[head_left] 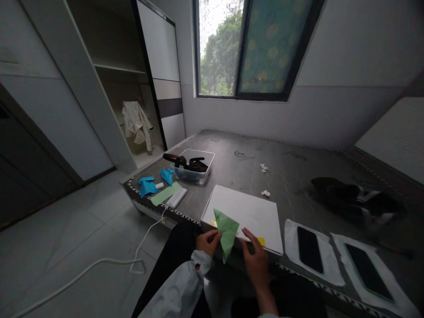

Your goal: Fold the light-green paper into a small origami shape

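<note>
My left hand (208, 242) pinches the left edge of a folded green paper (226, 232), holding it up over the near edge of a flat white box (251, 213). My right hand (255, 256) is just right of the paper, its fingers closed on the paper's right side. The paper is folded into a pointed, kite-like shape with its tip hanging down. A small yellow slip (261, 241) lies on the box's near right corner.
On the grey mattress (285, 168) stand a clear tub (194, 168) with dark items, blue folded paper pieces (147, 185), a green sheet (164, 193), two phones on white cloths (309, 249), a dark garment (351, 198). A white cable (99, 265) trails over the floor.
</note>
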`<action>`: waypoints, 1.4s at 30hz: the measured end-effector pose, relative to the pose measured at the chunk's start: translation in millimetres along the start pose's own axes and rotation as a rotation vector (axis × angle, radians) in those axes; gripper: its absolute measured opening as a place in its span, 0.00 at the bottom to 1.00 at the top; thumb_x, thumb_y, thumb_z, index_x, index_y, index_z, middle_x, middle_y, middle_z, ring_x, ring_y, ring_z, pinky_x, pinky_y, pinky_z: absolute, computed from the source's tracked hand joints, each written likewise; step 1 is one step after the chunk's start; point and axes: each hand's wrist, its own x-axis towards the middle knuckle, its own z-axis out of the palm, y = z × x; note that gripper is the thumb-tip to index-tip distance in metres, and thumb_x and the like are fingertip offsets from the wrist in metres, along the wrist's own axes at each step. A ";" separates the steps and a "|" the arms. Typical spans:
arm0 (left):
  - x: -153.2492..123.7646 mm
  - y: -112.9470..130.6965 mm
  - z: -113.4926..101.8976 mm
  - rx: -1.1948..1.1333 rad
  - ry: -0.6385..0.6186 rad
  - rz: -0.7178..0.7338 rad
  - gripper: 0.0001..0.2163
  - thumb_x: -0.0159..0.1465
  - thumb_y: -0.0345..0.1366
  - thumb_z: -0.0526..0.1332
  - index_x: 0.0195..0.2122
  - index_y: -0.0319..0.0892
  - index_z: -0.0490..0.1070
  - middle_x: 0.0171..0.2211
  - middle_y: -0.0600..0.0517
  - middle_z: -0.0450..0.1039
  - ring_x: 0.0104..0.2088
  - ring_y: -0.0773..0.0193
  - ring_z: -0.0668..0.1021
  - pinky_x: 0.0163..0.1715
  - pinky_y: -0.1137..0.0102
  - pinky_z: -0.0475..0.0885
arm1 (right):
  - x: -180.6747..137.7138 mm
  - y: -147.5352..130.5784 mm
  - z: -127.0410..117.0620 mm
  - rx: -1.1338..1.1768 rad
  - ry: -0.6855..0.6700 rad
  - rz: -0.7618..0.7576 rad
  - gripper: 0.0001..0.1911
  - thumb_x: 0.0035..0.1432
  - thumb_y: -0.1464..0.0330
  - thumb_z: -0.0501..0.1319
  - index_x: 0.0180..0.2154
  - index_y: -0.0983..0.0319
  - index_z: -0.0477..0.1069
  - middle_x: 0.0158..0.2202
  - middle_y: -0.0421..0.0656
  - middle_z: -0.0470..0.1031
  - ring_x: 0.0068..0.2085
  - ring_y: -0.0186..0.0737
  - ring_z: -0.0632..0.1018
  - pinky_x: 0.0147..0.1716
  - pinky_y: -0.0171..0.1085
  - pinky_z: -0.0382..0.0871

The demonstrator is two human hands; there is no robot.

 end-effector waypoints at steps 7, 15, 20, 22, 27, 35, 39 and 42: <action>-5.3 -2.5 5.1 0.055 -0.062 0.075 0.16 0.54 0.45 0.66 0.38 0.40 0.81 0.37 0.45 0.82 0.38 0.53 0.82 0.41 0.66 0.78 | -13.3 -10.4 20.2 0.037 -0.292 -0.102 0.22 0.61 0.60 0.58 0.56 0.57 0.68 0.57 0.47 0.70 0.57 0.48 0.72 0.57 0.48 0.66; -4.1 -4.2 9.0 -0.121 -0.055 -0.082 0.25 0.50 0.53 0.67 0.39 0.35 0.80 0.37 0.42 0.81 0.38 0.51 0.82 0.39 0.65 0.79 | -14.8 -13.9 20.2 0.033 -0.323 -0.105 0.21 0.62 0.62 0.57 0.56 0.58 0.68 0.56 0.46 0.71 0.55 0.48 0.73 0.56 0.48 0.66; -5.2 0.8 8.8 -0.148 -0.016 -0.157 0.25 0.44 0.52 0.71 0.35 0.35 0.81 0.35 0.41 0.82 0.36 0.50 0.82 0.36 0.64 0.79 | -14.5 -17.5 18.8 0.036 -0.326 -0.098 0.20 0.63 0.63 0.56 0.55 0.58 0.69 0.55 0.46 0.72 0.55 0.48 0.73 0.56 0.49 0.66; -5.7 4.8 8.2 -0.147 -0.037 -0.175 0.25 0.44 0.51 0.71 0.36 0.35 0.81 0.34 0.42 0.82 0.35 0.51 0.82 0.34 0.64 0.79 | -14.5 -18.3 18.8 0.035 -0.319 -0.097 0.20 0.63 0.63 0.56 0.55 0.58 0.69 0.55 0.46 0.72 0.55 0.48 0.74 0.56 0.49 0.67; -7.5 14.9 8.3 -0.113 -0.010 -0.133 0.22 0.45 0.51 0.70 0.31 0.37 0.81 0.30 0.45 0.82 0.32 0.54 0.82 0.31 0.68 0.78 | -14.7 -19.0 19.3 0.031 -0.307 -0.105 0.20 0.62 0.62 0.57 0.54 0.59 0.70 0.54 0.47 0.73 0.53 0.49 0.75 0.55 0.49 0.68; -7.5 14.2 5.6 -0.079 -0.033 -0.165 0.22 0.46 0.51 0.69 0.33 0.36 0.81 0.28 0.46 0.81 0.29 0.56 0.81 0.22 0.72 0.75 | -15.1 -21.1 18.3 0.027 -0.314 -0.103 0.19 0.63 0.63 0.54 0.54 0.59 0.70 0.53 0.46 0.73 0.53 0.47 0.75 0.55 0.48 0.69; -7.5 13.9 4.9 -0.112 -0.062 -0.187 0.22 0.47 0.51 0.69 0.33 0.36 0.80 0.29 0.45 0.82 0.31 0.54 0.82 0.23 0.71 0.75 | -14.9 -21.3 17.6 0.022 -0.309 -0.094 0.19 0.65 0.63 0.52 0.54 0.58 0.70 0.53 0.45 0.74 0.53 0.47 0.76 0.54 0.48 0.70; -7.5 13.7 5.2 -0.126 -0.052 -0.197 0.22 0.46 0.51 0.69 0.33 0.36 0.80 0.29 0.45 0.82 0.31 0.53 0.82 0.22 0.70 0.76 | -14.6 -21.1 17.6 0.017 -0.316 -0.080 0.19 0.65 0.63 0.52 0.55 0.58 0.69 0.53 0.45 0.74 0.53 0.47 0.76 0.54 0.48 0.69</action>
